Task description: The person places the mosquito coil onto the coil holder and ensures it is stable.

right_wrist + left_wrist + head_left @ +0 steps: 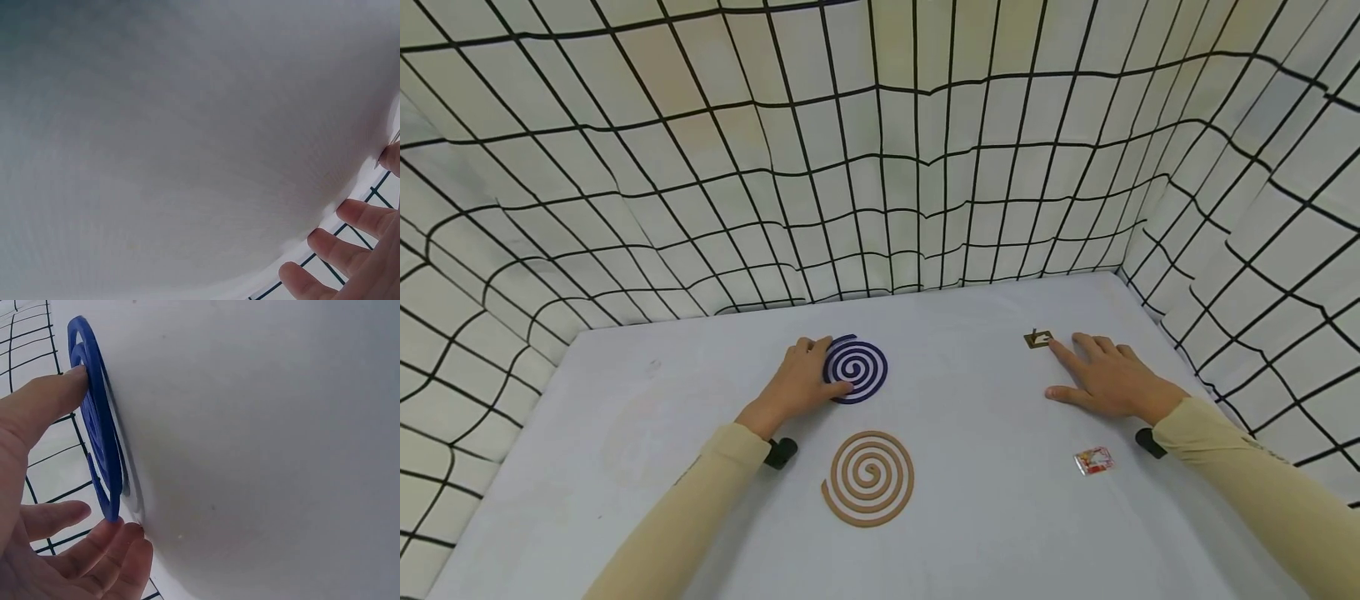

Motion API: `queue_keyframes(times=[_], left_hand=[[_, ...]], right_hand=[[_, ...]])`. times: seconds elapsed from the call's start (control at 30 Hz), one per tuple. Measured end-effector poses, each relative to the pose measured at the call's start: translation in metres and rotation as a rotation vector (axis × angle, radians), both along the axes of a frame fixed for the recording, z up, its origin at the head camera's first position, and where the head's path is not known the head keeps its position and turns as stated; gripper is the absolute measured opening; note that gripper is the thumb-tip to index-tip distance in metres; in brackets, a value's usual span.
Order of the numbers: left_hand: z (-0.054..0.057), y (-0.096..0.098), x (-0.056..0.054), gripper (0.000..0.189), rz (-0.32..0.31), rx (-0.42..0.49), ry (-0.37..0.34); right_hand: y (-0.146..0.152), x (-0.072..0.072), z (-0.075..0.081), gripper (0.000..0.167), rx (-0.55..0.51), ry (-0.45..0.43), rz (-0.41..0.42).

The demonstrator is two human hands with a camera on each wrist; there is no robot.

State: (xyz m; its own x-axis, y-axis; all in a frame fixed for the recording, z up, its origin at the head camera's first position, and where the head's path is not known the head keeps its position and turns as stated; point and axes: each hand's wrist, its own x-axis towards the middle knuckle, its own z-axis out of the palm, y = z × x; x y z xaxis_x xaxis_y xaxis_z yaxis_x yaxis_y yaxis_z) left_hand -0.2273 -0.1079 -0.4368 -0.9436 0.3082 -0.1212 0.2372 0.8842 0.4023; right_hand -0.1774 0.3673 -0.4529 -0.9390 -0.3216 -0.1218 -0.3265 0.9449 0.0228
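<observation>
In the head view, a dark blue mosquito coil [855, 369] is at the middle of the white table, with my left hand [797, 379] at its left side. The left wrist view shows the thumb on the face of the blue coil [103, 425] and fingertips at its rim, a shadow beside it on the cloth. My right hand [1108, 379] is spread low over the table, its index fingertip at a small brass coil stand [1038, 339] with a raised prong. In the right wrist view, several fingertips [325, 240] rest near the cloth.
A tan mosquito coil [868, 478] lies flat nearer to me. A small red and white packet [1093, 461] is at the right, below my right hand. White cloth walls with a black grid net [880, 158] rise behind the table [985, 517] and at both sides.
</observation>
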Motion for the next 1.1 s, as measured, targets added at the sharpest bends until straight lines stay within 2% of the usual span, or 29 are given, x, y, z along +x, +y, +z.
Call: queue_keyframes(times=[0.57,0.83,1.1], left_hand=[[0.007,0.008,-0.004,0.108,0.114,0.137,-0.078],[0.003,0.003,-0.007,0.097,0.152,0.195,-0.095],[-0.001,-0.006,-0.013,0.086,0.133,0.266,-0.111]], right_hand=[[0.001,-0.001,-0.004,0.089,0.023,0.010,-0.014],[-0.001,0.001,-0.001,0.088,0.018,-0.001,-0.009],[-0.001,0.001,0.000,0.088,0.018,-0.008,-0.011]])
